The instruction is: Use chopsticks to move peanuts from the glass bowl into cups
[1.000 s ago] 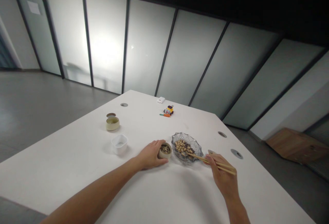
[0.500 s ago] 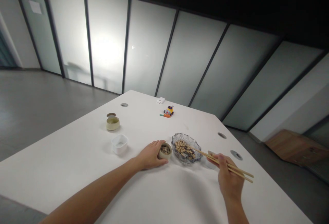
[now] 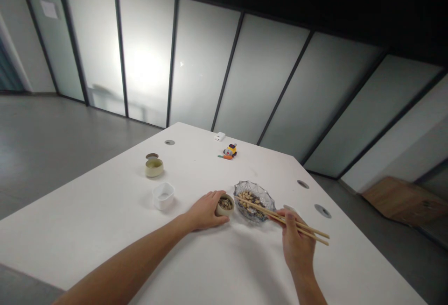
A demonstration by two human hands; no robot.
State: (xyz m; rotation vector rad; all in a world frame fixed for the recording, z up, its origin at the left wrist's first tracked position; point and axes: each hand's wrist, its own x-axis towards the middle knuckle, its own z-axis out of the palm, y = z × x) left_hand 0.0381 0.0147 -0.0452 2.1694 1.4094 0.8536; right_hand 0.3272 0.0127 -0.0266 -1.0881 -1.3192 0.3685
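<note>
My left hand is wrapped round a small beige cup with dark seeds in it, on the white table. Just right of the cup stands a cut-glass dish holding pale nuts mixed with dark seeds. My right hand grips a pair of wooden chopsticks. Their tips reach over the left part of the dish, near the cup. A small white object lies on the table behind the right hand, partly hidden.
A white square tub sits left of the cup. Farther back stand a beige bowl and its lid. A small toy and a white box lie near the far edge. Frosted glass panels stand beyond.
My right hand drew back to the right, then came forward again, so the chopstick tips now lie farther left over the dish. My left hand stayed on the cup.
</note>
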